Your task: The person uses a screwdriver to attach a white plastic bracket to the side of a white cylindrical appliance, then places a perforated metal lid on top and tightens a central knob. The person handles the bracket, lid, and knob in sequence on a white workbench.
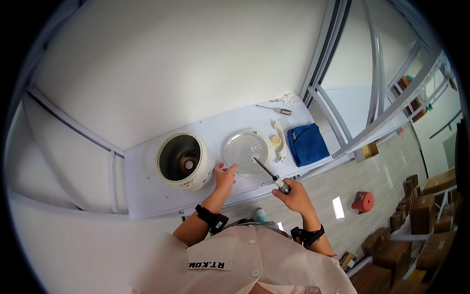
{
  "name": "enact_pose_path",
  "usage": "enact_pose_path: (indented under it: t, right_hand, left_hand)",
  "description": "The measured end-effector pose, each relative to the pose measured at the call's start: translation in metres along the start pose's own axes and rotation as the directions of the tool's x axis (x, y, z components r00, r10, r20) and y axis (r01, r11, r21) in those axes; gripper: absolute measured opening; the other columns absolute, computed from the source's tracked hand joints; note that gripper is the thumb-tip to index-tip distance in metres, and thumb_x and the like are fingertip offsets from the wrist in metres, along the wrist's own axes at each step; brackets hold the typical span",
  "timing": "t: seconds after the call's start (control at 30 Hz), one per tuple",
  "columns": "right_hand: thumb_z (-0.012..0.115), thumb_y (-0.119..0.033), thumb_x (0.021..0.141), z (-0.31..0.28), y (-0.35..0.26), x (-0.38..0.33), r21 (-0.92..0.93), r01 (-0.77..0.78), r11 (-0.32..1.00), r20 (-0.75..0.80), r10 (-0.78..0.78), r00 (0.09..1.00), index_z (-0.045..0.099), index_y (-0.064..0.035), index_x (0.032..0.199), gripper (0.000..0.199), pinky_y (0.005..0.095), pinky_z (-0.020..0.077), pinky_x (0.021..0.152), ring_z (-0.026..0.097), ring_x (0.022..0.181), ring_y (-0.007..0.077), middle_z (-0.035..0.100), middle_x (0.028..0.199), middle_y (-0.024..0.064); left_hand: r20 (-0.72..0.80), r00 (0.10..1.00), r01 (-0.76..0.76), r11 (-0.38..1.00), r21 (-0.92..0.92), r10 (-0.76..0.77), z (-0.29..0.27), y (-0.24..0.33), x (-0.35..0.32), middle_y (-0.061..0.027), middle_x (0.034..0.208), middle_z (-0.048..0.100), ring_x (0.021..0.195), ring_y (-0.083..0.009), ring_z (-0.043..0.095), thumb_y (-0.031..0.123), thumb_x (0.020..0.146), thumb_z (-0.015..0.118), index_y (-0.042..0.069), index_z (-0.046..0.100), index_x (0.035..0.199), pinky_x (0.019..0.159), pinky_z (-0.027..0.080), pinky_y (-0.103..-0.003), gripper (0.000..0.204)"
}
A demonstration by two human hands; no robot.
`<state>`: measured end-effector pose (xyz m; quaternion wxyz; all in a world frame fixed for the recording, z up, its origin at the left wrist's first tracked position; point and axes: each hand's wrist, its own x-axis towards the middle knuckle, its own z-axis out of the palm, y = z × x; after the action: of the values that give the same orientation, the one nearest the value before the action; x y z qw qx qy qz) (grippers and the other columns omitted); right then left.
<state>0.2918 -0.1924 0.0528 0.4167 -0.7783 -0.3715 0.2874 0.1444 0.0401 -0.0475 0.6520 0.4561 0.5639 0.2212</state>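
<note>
A round lid (267, 147) with a silvery metal inner plate (245, 149) lies on the white table. It looks like a rice cooker lid. My left hand (224, 177) is at its near left edge, fingers apart, a fingertip appearing to touch the rim. In my right hand (295, 196) is a screwdriver (266, 169) with a grey handle, its shaft slanting up and left. The tip is over the right part of the plate; whether it touches cannot be made out. Left of the lid stands a white rice cooker body (198, 177), open at the top, dark inside.
Right of the lid lie a small cream round part (276, 141), a curved white handle-like piece (281, 138) and a folded blue cloth (308, 145). Farther back are a second screwdriver (282, 111) and crumpled white tissue (289, 99). A red stool (364, 202) and cardboard boxes (422, 214) stand on the floor.
</note>
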Motion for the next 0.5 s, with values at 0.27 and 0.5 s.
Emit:
enact_pose_path:
  t: [0.27,0.5]
  right_hand:
    - [0.083,-0.03,0.087,-0.034,0.021,0.058,-0.028,0.098,0.995,0.164,-0.092,0.982,0.067,-0.0006,0.093,0.034,0.038,0.0466,0.061,0.055,0.06,0.0265,0.061,0.068,0.0141]
    - [0.082,-0.023,0.089,-0.038,0.03,0.082,-0.014,0.047,0.999,0.252,-0.042,0.967,0.066,0.0002,0.093,0.029,0.0317,0.0392,0.058,0.044,0.064,0.012,0.052,0.066,0.0019]
  left_hand:
    - [-0.278,0.956,-0.04,0.979,0.202,0.096,0.026,-0.075,0.075,-0.013,0.122,0.055,0.086,-0.0213,0.061,0.023,0.085,0.083,0.004,0.038,0.137,0.055,0.051,-0.035,0.071]
    - [-0.151,0.988,0.029,1.0,0.008,-0.027,0.026,-0.046,0.047,-0.0095,0.111,0.066,0.085,-0.0187,0.065,0.017,0.091,0.078,0.003,0.051,0.129,0.057,0.053,-0.034,0.049]
